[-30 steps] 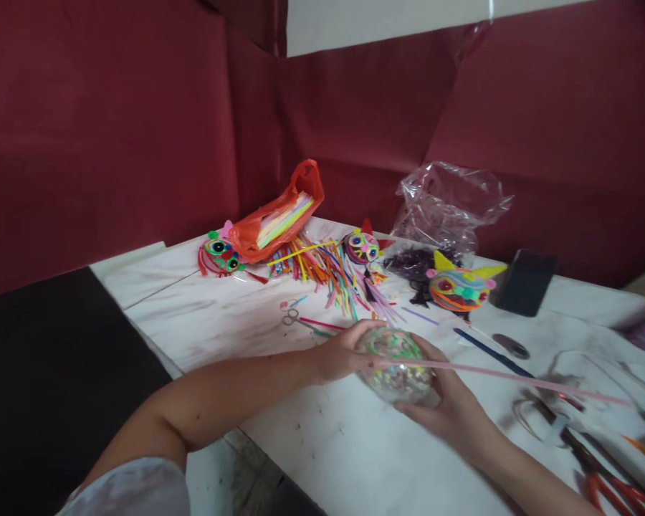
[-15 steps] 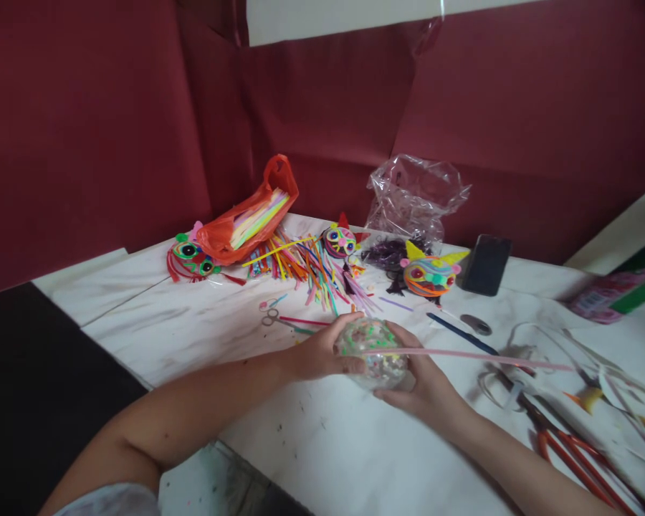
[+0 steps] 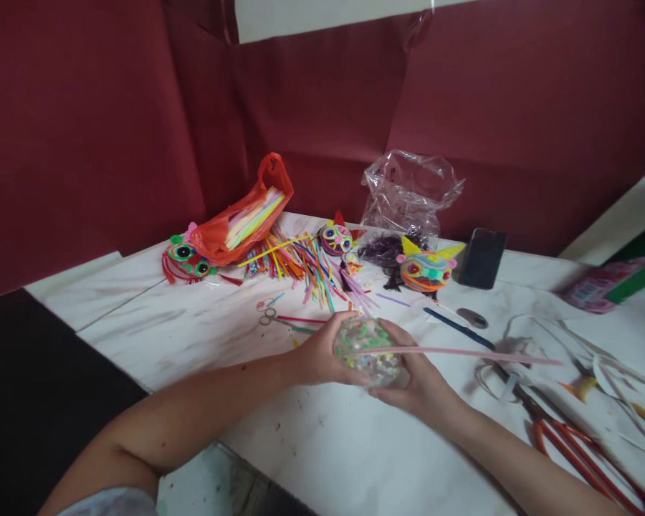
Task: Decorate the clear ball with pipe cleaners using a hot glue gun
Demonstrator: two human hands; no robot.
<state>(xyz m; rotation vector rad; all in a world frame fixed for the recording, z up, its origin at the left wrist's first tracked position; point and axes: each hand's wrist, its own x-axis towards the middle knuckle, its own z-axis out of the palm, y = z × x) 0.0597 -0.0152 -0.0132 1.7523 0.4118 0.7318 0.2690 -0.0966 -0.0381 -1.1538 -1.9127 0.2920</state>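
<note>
Between my two hands is a clear round ball (image 3: 366,337) speckled with green, yellow and red bits, held above the table. My left hand (image 3: 325,355) wraps its left side, and my right hand (image 3: 413,373) grips its right side with the fingers curled round. A long pink pipe cleaner (image 3: 478,352) sticks out to the right from the ball's front, passing over my right hand. How its left end is fixed, I cannot tell. Just beyond my left hand lie small scissors (image 3: 269,317) and a red strip (image 3: 301,319).
Behind stand decorated colourful heads (image 3: 426,272), a pile of pipe cleaners (image 3: 301,269), a red plastic bag (image 3: 241,226), a clear plastic bag (image 3: 408,190) and a phone (image 3: 482,258). Orange-handled scissors (image 3: 570,451) and a glue gun cord (image 3: 516,390) lie at the right.
The view has shifted slightly, so the table things sit a little further left and higher. Both hands keep their hold on the ball, which appears turned a little.
</note>
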